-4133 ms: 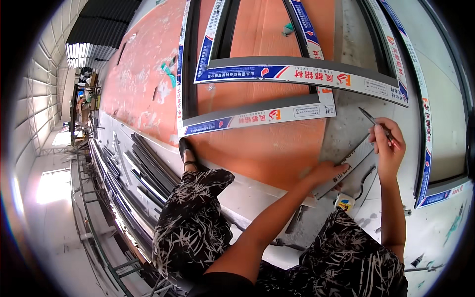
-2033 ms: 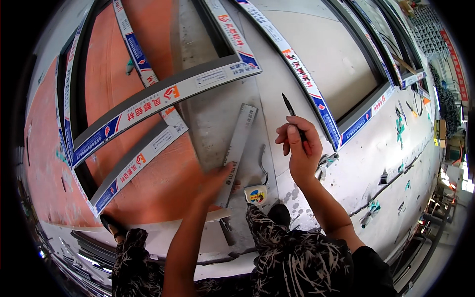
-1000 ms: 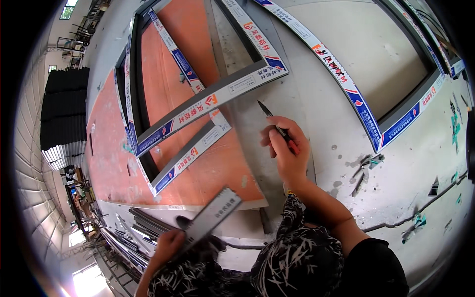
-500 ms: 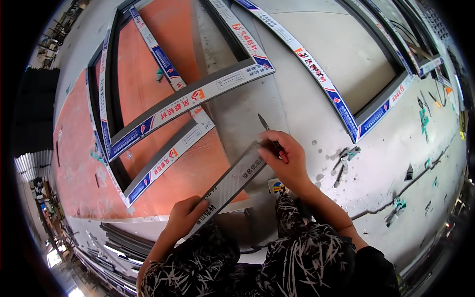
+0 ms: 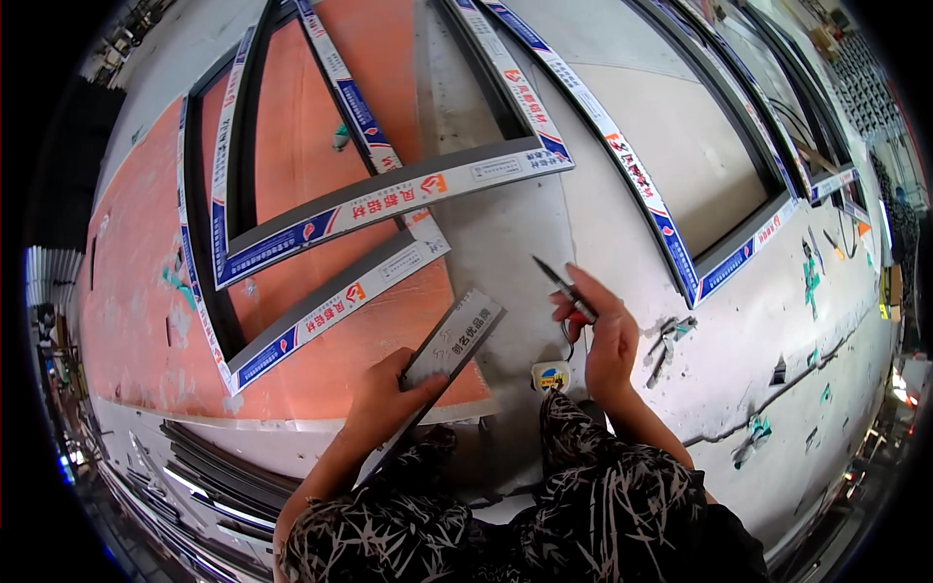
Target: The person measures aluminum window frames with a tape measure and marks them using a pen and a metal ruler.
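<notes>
A flat grey metal profile (image 5: 470,332), covered with a printed film, slants up from my lap. My left hand (image 5: 391,396) is wrapped round its lower part, the thumb lying across the top face. My right hand (image 5: 610,338) is closed on a slim dark pointed tool (image 5: 552,276) with a red rear end, whose exact kind I cannot make out. The tool's tip points up and left, apart from the profile's far end. Just below the right hand sits a small white tape measure (image 5: 551,377) with a yellow and blue label.
Film-covered window frames (image 5: 389,199) lie ahead and to the left over an orange sheet (image 5: 136,321). Another frame (image 5: 641,185) lies at the right. Green and grey scraps (image 5: 669,348) dot the pale surface. Dark profiles (image 5: 219,466) are stacked at the lower left.
My right hand has come off the profile's far end and moved right with the pointed tool. The left hand still grips the profile, which sits more upright. The view has shifted slightly.
</notes>
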`<act>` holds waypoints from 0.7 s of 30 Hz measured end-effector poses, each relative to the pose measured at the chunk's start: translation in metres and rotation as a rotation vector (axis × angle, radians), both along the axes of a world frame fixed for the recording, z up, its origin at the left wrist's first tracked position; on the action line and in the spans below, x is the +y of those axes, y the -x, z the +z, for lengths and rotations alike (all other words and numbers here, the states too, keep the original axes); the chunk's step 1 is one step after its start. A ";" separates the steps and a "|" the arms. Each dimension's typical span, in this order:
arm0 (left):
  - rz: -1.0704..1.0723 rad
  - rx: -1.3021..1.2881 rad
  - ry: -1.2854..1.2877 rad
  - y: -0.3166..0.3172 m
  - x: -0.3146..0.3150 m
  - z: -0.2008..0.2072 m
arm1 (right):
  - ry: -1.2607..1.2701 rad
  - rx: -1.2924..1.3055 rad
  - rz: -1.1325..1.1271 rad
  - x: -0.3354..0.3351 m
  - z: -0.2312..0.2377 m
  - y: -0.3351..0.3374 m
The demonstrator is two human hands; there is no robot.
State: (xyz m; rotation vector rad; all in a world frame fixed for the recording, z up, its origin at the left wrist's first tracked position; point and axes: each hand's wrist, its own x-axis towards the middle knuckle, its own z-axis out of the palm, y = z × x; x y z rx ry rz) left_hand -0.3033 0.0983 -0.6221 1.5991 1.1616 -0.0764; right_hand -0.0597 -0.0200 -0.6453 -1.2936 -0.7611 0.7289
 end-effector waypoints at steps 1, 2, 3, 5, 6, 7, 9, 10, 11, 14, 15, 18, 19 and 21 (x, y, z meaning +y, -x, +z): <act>-0.012 0.020 -0.013 0.000 0.000 0.001 | -0.013 -0.028 0.031 0.001 0.001 0.004; -0.031 0.042 -0.027 -0.002 0.001 0.002 | 0.064 -0.047 0.061 0.002 0.005 0.006; -0.059 0.033 -0.029 -0.010 -0.001 0.002 | 0.071 -0.150 0.009 0.001 0.004 0.003; -0.060 0.018 -0.183 -0.014 -0.002 0.008 | 0.022 -0.266 0.028 0.005 0.003 0.006; -0.026 -0.011 -0.129 -0.009 -0.003 -0.001 | 0.022 -0.323 0.004 0.006 0.000 0.007; 0.016 -0.019 -0.081 0.002 -0.003 -0.004 | 0.057 -0.362 -0.001 0.013 0.002 0.007; 0.107 -0.026 -0.025 -0.003 -0.006 0.004 | 0.114 -0.311 -0.048 0.014 -0.004 -0.007; 0.091 -0.001 -0.041 -0.008 -0.007 0.004 | 0.148 -0.178 -0.133 0.010 -0.017 -0.017; 0.077 0.022 -0.056 -0.014 -0.009 0.001 | 0.175 -0.043 -0.217 0.003 -0.030 -0.030; 0.047 0.037 -0.013 -0.020 -0.008 0.000 | 0.232 0.032 -0.396 -0.008 -0.033 -0.066; 0.064 0.095 0.023 -0.022 -0.008 -0.001 | 0.231 0.024 -0.424 -0.015 -0.035 -0.073; 0.043 0.058 0.006 -0.026 -0.008 -0.001 | 0.144 -0.408 -0.672 -0.035 -0.034 -0.096; 0.035 0.061 -0.012 -0.026 -0.009 0.000 | 0.039 -0.547 -0.805 -0.040 -0.027 -0.107; 0.026 0.064 -0.006 -0.030 -0.010 0.001 | -0.136 -0.695 -0.962 -0.052 -0.017 -0.142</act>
